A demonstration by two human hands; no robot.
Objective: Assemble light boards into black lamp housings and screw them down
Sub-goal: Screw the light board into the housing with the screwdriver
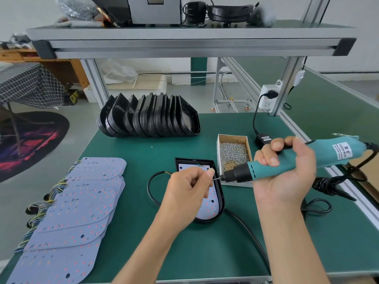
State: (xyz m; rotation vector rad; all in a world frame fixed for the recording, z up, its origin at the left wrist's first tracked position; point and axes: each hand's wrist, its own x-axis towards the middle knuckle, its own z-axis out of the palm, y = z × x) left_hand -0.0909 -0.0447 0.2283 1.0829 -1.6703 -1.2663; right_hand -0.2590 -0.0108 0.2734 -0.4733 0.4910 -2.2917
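Observation:
A black lamp housing (219, 201) lies flat on the green bench with a pale light board (211, 203) inside it. My left hand (186, 191) hovers over the housing, its thumb and forefinger pinching a small screw at the bit of the teal electric screwdriver (291, 158). My right hand (287, 171) grips the screwdriver's body and holds it nearly level, its tip pointing left. The screw itself is barely visible between the fingertips.
A cardboard box of screws (233, 153) stands right of the housing. A row of empty black housings (149, 116) stands at the back. Several light boards (80, 203) with coloured wires are stacked at the left. A black cable (248, 234) crosses the bench; a socket (268, 96) hangs on the right post.

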